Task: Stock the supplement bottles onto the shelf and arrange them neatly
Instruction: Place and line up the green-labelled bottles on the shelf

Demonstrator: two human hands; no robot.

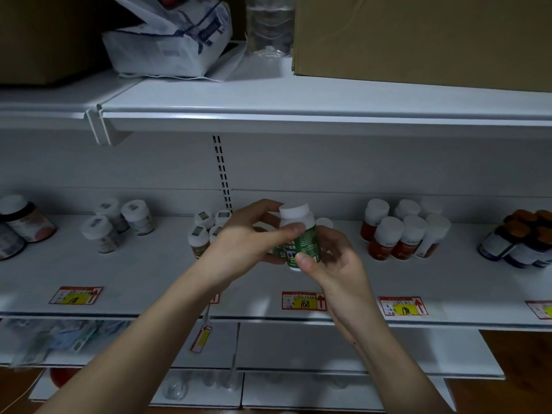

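Observation:
A green-labelled supplement bottle (300, 237) with a white cap is held upright above the middle of the white shelf (149, 273). My left hand (251, 237) grips its upper part from the left, fingers curled round the back and thumb across the front. My right hand (334, 264) holds its lower part from the right, thumb pressed on the label. Small white-capped bottles (203, 231) stand just behind my left hand. Another white cap (324, 223) peeks out behind the held bottle.
White-capped bottles (118, 224) stand at the left, dark jars (21, 225) at the far left, red-brown bottles (403, 231) at the right, orange-capped ones (519, 237) at the far right. Price tags (303, 300) line the shelf front. A cardboard box (418, 37) and a bag (170, 37) sit on the upper shelf.

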